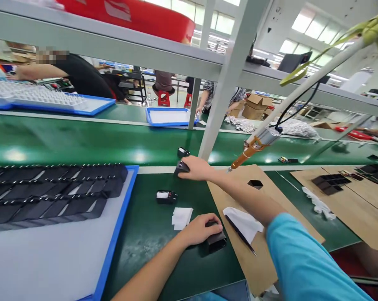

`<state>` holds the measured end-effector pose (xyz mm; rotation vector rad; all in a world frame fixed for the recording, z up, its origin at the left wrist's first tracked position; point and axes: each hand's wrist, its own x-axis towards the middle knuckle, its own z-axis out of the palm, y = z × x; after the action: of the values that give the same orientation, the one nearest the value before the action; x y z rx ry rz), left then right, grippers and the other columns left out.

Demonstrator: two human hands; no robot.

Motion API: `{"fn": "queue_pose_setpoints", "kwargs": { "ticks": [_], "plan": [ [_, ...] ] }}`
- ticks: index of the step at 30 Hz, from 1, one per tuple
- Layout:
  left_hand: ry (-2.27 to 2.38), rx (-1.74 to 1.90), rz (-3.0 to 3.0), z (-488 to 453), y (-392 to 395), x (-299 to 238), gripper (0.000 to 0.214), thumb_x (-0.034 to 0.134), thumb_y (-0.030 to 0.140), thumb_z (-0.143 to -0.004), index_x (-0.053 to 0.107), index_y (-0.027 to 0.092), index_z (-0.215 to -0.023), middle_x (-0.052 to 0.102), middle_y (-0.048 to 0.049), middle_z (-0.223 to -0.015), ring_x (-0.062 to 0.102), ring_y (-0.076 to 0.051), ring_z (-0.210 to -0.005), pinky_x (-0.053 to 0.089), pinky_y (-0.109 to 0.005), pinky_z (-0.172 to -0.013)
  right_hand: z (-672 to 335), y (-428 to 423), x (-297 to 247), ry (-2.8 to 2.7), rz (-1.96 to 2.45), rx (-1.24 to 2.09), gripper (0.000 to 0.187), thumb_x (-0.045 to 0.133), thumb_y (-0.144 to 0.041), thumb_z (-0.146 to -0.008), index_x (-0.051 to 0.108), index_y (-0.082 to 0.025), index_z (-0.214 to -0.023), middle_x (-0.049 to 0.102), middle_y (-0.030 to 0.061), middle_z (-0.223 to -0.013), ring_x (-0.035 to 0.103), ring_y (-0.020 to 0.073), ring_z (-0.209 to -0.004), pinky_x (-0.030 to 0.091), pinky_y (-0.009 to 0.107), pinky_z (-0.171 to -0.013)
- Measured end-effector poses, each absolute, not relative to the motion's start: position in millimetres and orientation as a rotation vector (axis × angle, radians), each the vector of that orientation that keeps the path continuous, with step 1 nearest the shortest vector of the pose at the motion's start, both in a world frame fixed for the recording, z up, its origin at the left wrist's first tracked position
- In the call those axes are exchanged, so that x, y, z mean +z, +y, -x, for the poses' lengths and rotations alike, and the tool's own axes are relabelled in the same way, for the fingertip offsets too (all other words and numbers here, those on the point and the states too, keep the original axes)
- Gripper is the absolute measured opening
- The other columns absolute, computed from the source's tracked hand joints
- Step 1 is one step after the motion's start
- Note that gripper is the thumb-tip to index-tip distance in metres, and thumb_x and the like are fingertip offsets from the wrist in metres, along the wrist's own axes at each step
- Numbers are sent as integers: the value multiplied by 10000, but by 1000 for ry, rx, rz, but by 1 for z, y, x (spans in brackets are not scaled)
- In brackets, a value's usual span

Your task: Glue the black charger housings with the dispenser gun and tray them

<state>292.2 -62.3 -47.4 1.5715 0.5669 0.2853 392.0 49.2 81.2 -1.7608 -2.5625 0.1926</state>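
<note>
My right hand (197,168) reaches to the far edge of the green table, its fingers closed on a small black device (181,167). Just beyond, on the green conveyor, lies another black unit (183,152) with a white part. Closer to me, my left hand (203,229) curls over a black rectangular case (216,241) whose open end faces me. Between the hands a black unit with a white cylinder (165,196) lies on the table. White paper slips (182,218) rest beside my left hand.
At left a blue-rimmed tray (116,234) carries rows of black cases (82,196). Brown cardboard (264,259) lies at right with a white cloth (243,220) and black tweezers (241,235). An orange-brown electric screwdriver (247,156) hangs above. Co-workers sit across the conveyor (82,140).
</note>
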Motion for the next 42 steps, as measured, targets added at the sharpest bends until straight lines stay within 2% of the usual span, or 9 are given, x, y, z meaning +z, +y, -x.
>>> {"fn": "queue_pose_setpoints", "kwargs": {
  "ticks": [3, 7, 15, 20, 25, 28, 31, 36, 42],
  "plan": [
    [561, 287, -1555, -293, -62, -47, 260, 606, 422, -822, 678, 196, -929, 703, -28, -938, 613, -202, -867, 442, -291, -758, -364, 111, 71, -2523, 1857, 134, 412, 651, -419, -848, 597, -144, -1149, 527, 146, -1363, 496, 301, -1263, 462, 441, -998],
    [555, 295, -1518, -296, -62, -48, 289, 632, 445, -802, 686, 196, -939, 711, -33, -936, 617, -208, -865, 450, -304, -767, -358, 157, 59, -2422, 2089, 179, 378, 590, -359, -922, 559, -170, -1249, 590, 95, -1269, 616, 224, -1088, 539, 453, -909],
    [589, 363, -1435, -300, -62, -55, 327, 622, 482, -800, 678, 182, -920, 697, -29, -873, 599, -189, -802, 431, -295, -721, -367, 145, 54, -2510, 2057, 301, 383, 583, -368, -926, 553, -167, -1250, 610, 92, -1226, 635, 208, -1034, 555, 425, -870],
    [610, 431, -1354, -305, -60, -56, 364, 586, 539, -791, 620, 180, -840, 628, -3, -775, 549, -163, -749, 412, -276, -693, -381, 84, 44, -2635, 1939, 373, 646, 729, -473, -748, 501, -201, -1288, 625, 134, -1215, 655, 307, -1037, 548, 418, -833],
    [631, 415, -1236, -300, -65, -44, 440, 514, 617, -813, 567, 200, -940, 576, 18, -789, 503, -121, -616, 384, -224, -518, -402, 11, 61, -2620, 1751, 438, 745, 668, -470, -810, 350, -236, -1442, 466, 137, -1461, 498, 308, -1319, 474, 405, -999],
    [673, 404, -1155, -296, -70, -36, 518, 554, 672, -784, 570, 205, -1009, 526, 39, -733, 437, -96, -509, 313, -198, -396, -442, -45, 94, -2525, 1471, 485, 586, 582, -401, -896, 398, -245, -1430, 487, 95, -1464, 520, 251, -1300, 452, 381, -1031],
    [691, 349, -1186, -294, -75, -31, 544, 582, 697, -765, 601, 193, -969, 506, 41, -681, 434, -97, -506, 334, -196, -396, -501, -118, 111, -2246, 1703, 508, 469, 534, -426, -926, 503, -247, -1359, 622, 54, -1341, 614, 221, -1184, 487, 361, -984],
    [698, 278, -1358, -295, -84, -28, 508, 526, 677, -826, 648, 188, -888, 599, -4, -735, 520, -135, -621, 401, -213, -517, -580, -225, 63, -1682, 2137, 244, 423, 522, -460, -921, 562, -258, -1291, 630, 76, -1330, 592, 260, -1235, 474, 439, -1038],
    [710, 192, -1545, -295, -90, -28, 484, 481, 650, -867, 686, 213, -890, 681, -23, -847, 579, -176, -724, 441, -240, -608, -588, -276, -10, -1532, 2299, 186, 668, 603, -544, -837, 421, -275, -1420, 519, 126, -1418, 534, 317, -1291, 476, 507, -1039]
  ]
}}
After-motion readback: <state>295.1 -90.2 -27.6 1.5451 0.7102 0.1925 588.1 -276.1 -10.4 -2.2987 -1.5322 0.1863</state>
